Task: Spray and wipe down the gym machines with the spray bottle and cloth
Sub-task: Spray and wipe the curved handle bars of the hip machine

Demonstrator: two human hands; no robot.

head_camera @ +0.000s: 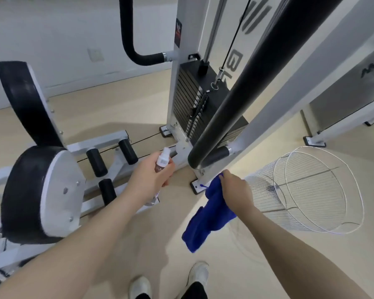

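From the head camera, looking down past both forearms, the person stands at the foot of a white cable machine with its weight stack straight ahead. The left hand is curled round a small spray bottle, gripping its body so that the white nozzle end pokes up and forward, toward the machine's base. The right hand pinches a blue cloth near its top corner, and the rest of the cloth hangs loose below the fist, over the pale floor.

What matters here is the black padded bar. It runs long and slanting, from high at the upper right down to a rounded end just above and between the two hands. The cloth hand sits almost under that lower end, very near it; the bottle hand is a little farther to the left, its nozzle aimed more at the frame than at the bar. I'd judge the bar's lower end is the next surface to spray, with the bottle swung rightward, and the cloth then drawn upward along the bar's length.

To the left stand a round black seat pad and a back pad; a wire basket lies tipped to the right.
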